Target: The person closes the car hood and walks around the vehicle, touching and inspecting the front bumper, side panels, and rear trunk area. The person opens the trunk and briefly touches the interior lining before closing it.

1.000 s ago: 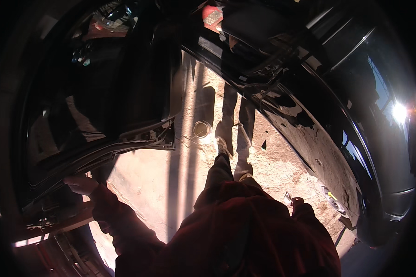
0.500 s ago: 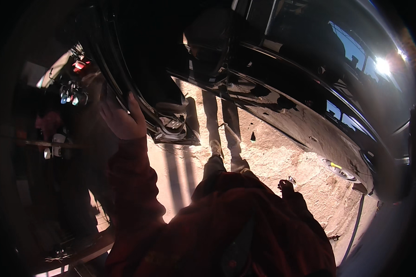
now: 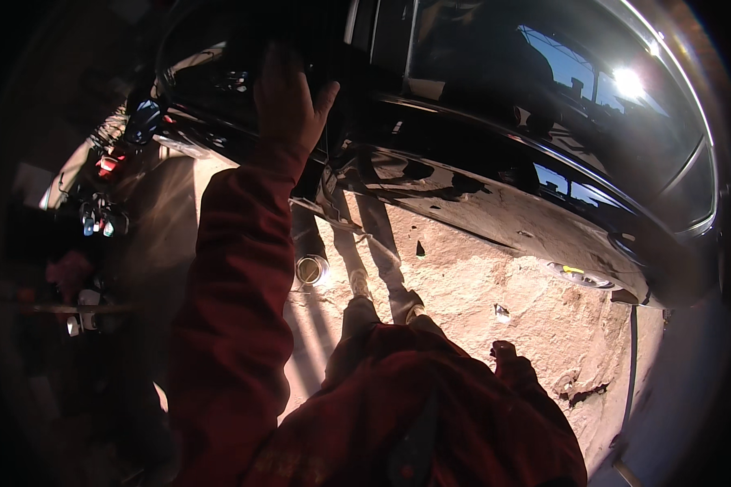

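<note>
A black car door (image 3: pixel 219 97) stands flush or nearly flush with the body of a glossy black car (image 3: pixel 479 130). Against the door's dark panel, my left hand (image 3: pixel 292 114) is raised with its thumb apart and fingers stretched out, holding nothing. Whether its palm presses on the panel or only hovers there is hard to tell. Low at my right side hangs my right hand (image 3: pixel 503 351), small in the picture. Its fingers look curled in, and no object shows in them.
An open round can (image 3: pixel 311 269) stands on the pale, rough ground (image 3: pixel 455 284) left of my feet. A wheel (image 3: pixel 585 276) shows beneath the car at right, near a dark hose or cable (image 3: pixel 630 365). Assorted items, one red (image 3: pixel 108 165), lie in shade at far left.
The car door has swung away from me, from ajar to in line with the body. My left hand went forward and right with it. The can has come into sight.
</note>
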The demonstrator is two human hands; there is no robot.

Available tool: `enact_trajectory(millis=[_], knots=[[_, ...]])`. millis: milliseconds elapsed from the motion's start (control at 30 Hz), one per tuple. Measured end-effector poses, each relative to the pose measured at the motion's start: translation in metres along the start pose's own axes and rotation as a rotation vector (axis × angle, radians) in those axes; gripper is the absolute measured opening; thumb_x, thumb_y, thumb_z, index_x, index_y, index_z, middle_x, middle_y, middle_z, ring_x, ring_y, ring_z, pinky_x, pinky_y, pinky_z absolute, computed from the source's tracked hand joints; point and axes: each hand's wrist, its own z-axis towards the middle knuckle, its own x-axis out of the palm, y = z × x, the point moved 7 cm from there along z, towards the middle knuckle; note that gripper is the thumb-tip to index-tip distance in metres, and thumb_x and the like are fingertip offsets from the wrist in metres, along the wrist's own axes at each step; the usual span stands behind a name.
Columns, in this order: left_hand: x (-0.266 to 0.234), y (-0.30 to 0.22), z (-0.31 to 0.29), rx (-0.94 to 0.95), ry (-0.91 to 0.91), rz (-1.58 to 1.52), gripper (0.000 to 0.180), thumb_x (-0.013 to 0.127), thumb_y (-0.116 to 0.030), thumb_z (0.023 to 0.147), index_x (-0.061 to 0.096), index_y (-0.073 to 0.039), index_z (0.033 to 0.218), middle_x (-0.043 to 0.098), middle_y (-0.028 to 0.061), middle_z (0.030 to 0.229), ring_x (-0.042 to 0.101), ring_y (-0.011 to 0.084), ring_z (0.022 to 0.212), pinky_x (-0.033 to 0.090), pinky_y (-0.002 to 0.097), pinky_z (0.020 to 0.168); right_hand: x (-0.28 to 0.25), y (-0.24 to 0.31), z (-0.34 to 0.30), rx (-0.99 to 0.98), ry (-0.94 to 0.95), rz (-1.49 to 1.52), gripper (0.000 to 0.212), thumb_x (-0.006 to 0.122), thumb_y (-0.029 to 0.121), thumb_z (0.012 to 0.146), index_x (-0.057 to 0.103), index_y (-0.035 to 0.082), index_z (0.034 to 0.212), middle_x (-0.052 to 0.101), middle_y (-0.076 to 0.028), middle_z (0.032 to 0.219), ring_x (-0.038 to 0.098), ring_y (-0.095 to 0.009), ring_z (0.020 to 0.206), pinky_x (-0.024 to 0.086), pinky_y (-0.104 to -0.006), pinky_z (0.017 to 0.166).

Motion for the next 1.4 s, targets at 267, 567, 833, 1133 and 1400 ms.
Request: enact_trajectory(millis=[267, 567, 833, 1133, 1400], knots=[[0.046, 0.075, -0.247, -0.229, 0.398, -0.257, 0.061, 0.067, -0.036, 0.097, 0.049, -0.002, 0.144, 0.03, 0.0342, 0.156, 0.041, 0.0507, 0.139, 0.041, 0.0541, 0.111, 0.027, 0.039, -0.024, -0.271, 0.063, 0.074, 0.017, 0.074, 0.015, 0.087, 0.071, 0.0, 0.094, 0.07, -0.007, 0.086, 0.068, -0.014, 0.077, 0.062, -0.0318, 0.069], [0.038, 0.079, -0.674, -0.777, 1.314, -0.468, 0.063, 0.066, -0.047, 0.092, 0.061, 0.003, 0.13, 0.053, 0.0343, 0.136, 0.05, 0.0461, 0.13, 0.041, 0.0519, 0.111, 0.071, 0.022, -0.08, -0.365, -0.094, 0.08, 0.027, 0.073, 0.023, 0.087, 0.072, 0.005, 0.107, 0.076, -0.011, 0.085, 0.074, -0.018, 0.073, 0.058, -0.0333, 0.064], [0.078, -0.008, -0.616, -0.263, 1.393, -0.672, 0.05, 0.063, -0.043, 0.093, 0.072, 0.003, 0.111, 0.072, 0.0286, 0.103, 0.069, 0.0438, 0.1, 0.054, 0.0489, 0.09, 0.081, -0.09, -0.122, -0.179, -0.121, 0.506, 0.026, 0.08, 0.013, 0.081, 0.072, 0.006, 0.105, 0.073, -0.007, 0.09, 0.072, -0.018, 0.077, 0.063, -0.0364, 0.065], [0.166, -0.122, -0.455, -0.133, 1.11, -0.668, 0.036, 0.068, -0.036, 0.094, 0.07, -0.005, 0.11, 0.074, 0.0189, 0.098, 0.072, 0.035, 0.092, 0.056, 0.0459, 0.082, -0.035, -0.345, -0.125, 0.299, -0.295, 0.365, 0.018, 0.076, 0.022, 0.083, 0.068, 0.012, 0.096, 0.07, -0.005, 0.087, 0.07, -0.02, 0.078, 0.054, -0.0355, 0.058], [0.15, -0.162, -0.34, -0.113, 0.997, -0.74, 0.04, 0.07, -0.036, 0.095, 0.069, -0.002, 0.116, 0.071, 0.0208, 0.108, 0.069, 0.0365, 0.103, 0.056, 0.0432, 0.087, -0.083, -0.457, -0.159, 0.605, -0.419, 0.33, 0.016, 0.071, 0.029, 0.084, 0.07, 0.014, 0.089, 0.069, -0.007, 0.079, 0.07, -0.024, 0.076, 0.056, -0.0477, 0.061]])
